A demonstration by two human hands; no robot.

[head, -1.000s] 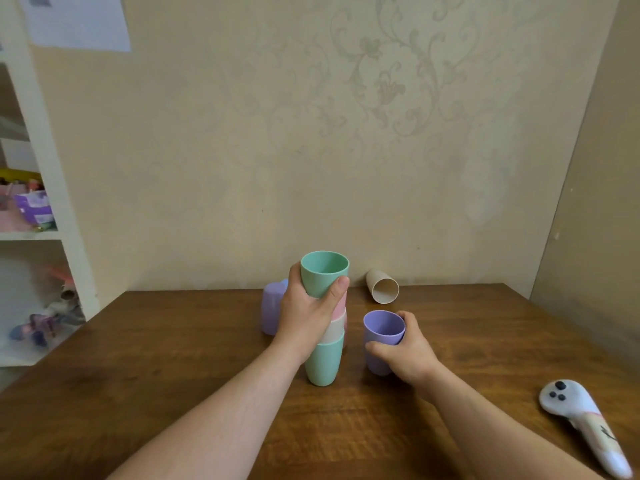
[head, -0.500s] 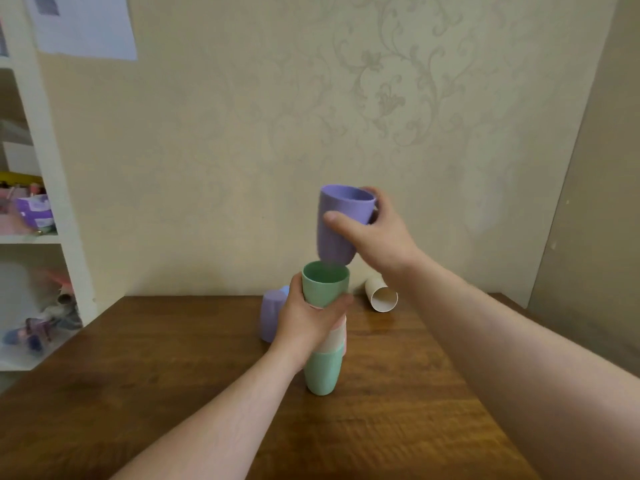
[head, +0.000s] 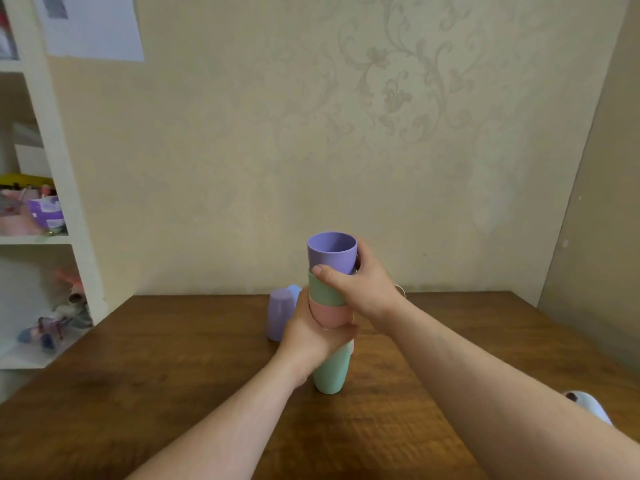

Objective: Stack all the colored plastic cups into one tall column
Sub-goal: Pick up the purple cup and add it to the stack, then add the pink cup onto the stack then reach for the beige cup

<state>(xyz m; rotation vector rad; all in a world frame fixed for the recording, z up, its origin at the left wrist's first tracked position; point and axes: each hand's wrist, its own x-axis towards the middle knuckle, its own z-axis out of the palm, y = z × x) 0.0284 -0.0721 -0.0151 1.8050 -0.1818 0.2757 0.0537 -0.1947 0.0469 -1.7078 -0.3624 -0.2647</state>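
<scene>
A column of nested cups point(head: 330, 370) stands near the middle of the wooden table point(head: 173, 393), a mint green cup at its base. A purple cup point(head: 331, 252) sits on top, pushed into a green cup point(head: 322, 291) with a pink cup point(head: 329, 315) below it. My right hand point(head: 360, 289) grips the purple cup's lower wall from the right. My left hand point(head: 311, 336) wraps the column's middle from the left. A lilac cup point(head: 280, 311) stands upside down just behind and left of the column. A beige cup is hidden behind my right wrist.
A white toy point(head: 588, 408) with dark spots lies at the table's right edge, half hidden by my right forearm. A white shelf unit point(head: 59, 188) with clutter stands to the left. The wall is close behind the table.
My right hand has brought the purple cup down from above the column into the top green cup. My left hand has slid lower on the stack.
</scene>
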